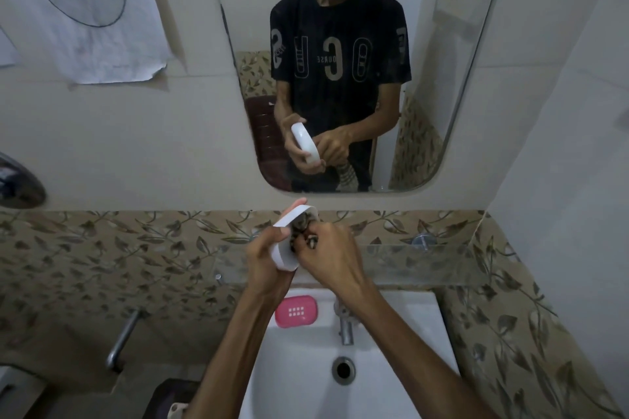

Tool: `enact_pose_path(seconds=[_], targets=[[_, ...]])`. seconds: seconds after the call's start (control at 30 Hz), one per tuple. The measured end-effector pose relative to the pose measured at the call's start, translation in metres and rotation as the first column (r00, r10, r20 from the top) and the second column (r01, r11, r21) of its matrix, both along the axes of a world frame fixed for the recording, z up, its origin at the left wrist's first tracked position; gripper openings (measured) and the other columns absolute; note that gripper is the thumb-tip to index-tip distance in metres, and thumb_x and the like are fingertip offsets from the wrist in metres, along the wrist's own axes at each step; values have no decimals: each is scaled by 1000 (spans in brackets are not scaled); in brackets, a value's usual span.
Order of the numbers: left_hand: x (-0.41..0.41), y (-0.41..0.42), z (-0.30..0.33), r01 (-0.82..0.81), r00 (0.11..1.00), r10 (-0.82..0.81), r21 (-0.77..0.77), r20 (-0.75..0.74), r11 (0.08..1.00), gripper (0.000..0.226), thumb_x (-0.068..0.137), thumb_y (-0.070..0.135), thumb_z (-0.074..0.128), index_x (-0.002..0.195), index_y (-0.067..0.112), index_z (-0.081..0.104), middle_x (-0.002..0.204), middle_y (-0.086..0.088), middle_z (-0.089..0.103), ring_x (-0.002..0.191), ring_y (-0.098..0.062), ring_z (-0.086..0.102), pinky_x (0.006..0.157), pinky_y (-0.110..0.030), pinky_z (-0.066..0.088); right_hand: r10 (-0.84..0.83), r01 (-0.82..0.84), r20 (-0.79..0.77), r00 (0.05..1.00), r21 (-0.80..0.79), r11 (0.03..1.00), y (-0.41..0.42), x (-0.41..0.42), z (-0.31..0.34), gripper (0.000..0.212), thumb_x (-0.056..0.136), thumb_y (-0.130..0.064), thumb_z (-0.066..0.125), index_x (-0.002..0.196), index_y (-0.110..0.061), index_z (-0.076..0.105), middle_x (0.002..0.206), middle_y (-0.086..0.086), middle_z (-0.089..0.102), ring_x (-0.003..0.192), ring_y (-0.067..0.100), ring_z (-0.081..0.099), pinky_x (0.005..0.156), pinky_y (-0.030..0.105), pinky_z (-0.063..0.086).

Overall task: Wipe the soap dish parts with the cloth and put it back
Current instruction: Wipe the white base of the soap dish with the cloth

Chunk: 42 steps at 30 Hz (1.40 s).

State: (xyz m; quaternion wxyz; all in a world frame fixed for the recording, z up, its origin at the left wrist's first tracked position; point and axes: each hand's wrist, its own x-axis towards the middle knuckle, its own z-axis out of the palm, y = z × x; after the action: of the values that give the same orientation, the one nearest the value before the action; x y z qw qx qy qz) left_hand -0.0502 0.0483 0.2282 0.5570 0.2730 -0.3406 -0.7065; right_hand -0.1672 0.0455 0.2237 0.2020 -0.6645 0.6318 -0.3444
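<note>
1. Head view, hands. Left hand grips the white soap dish shell by its outer wall, thumb on the near rim and fingers wrapped behind. It is held up on edge above the basin, hollow side turned toward the right hand. Judged reason: this opens the inside to the cloth and keeps drips over the sink.
2. Right hand is curled tight round a bunched, dark patterned cloth and pushes it into the hollow of the shell. Fingertips are hidden in the folds.
3. Pink soap dish insert lies flat on the basin ledge, left of the tap and well apart from the hands. Likely set aside so each part gets wiped singly. Whether it is already wiped cannot be told.
4. Look of the shell: oval, smooth, plain white plastic, shallow wall. The inside is mostly covered by cloth, so no residue can be judged.
5. Look of the insert: rounded pink oval with a small grid of white-looking drain holes at centre.
6. Mirror above shows the same grip from the front: the shell's white outside faces the glass, with a striped cloth end hanging below.
7. Judgement: wiping of the shell is in hand; reassembly and return are not yet done.
</note>
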Motion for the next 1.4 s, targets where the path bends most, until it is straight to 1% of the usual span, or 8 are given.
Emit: enact_pose_path(seconds=[0.2,0.37,0.73,0.83,0.93,1.1,1.23,1.4], targets=[[-4,-3,-10,-58,997,58,-6,56,998,92,60,22,64,148,-1,52,119,-27,62,97,-32,62,80,-33,54,128,-156,225,966,113,981,11,9,-15,32,87,-47,64,80,-19,78,70,-2,75,64,12,69,59,36,58],[-4,-5,-13,-47,998,48,-33,43,998,88,66,22,63,150,-1,51,133,-32,57,121,-41,51,107,-48,36,-42,40,133,990,19,999,2,-5,-15,23,88,-43,72,84,-21,74,77,-4,76,68,11,70,60,34,58],[5,-6,-7,-42,999,41,66,11,997,69,82,28,60,148,6,57,126,-32,62,110,-38,62,91,-39,55,335,-386,282,899,149,911,-1,4,2,31,93,-41,58,96,-16,78,93,3,79,88,19,75,83,48,63],[3,-2,-10,-12,999,18,119,-48,993,63,94,31,49,147,-2,55,141,-34,56,129,-40,54,108,-43,45,295,-289,138,946,-59,955,-2,11,9,32,88,-39,60,74,-11,71,72,3,72,67,15,66,63,36,55],[5,1,-16,-47,992,64,149,-107,988,61,94,32,47,142,-5,59,131,-26,67,118,-31,67,98,-36,58,157,-146,28,987,-228,963,-2,20,9,27,86,-35,62,71,-13,69,71,2,70,65,18,62,57,32,48],[5,6,-17,-46,997,49,44,-60,998,67,64,43,87,121,9,78,117,-18,76,100,-27,75,84,-36,63,-65,49,-109,992,-140,989,-6,12,10,23,96,-32,56,89,-17,72,89,5,76,80,26,69,66,35,53],[-1,7,-26,-161,978,174,114,-115,980,45,79,39,62,108,12,84,108,-14,79,96,-25,75,80,-32,63,-99,95,-182,978,-28,995,-5,11,11,29,91,-36,59,71,-14,61,75,8,68,70,28,64,59,30,43],[-3,3,-18,-253,931,302,235,-205,938,41,88,42,55,98,14,83,98,-15,75,91,-30,71,77,-40,60,36,-30,145,989,-42,999,1,-8,8,30,80,-37,68,56,-21,62,56,-1,63,54,13,59,50,26,40]])
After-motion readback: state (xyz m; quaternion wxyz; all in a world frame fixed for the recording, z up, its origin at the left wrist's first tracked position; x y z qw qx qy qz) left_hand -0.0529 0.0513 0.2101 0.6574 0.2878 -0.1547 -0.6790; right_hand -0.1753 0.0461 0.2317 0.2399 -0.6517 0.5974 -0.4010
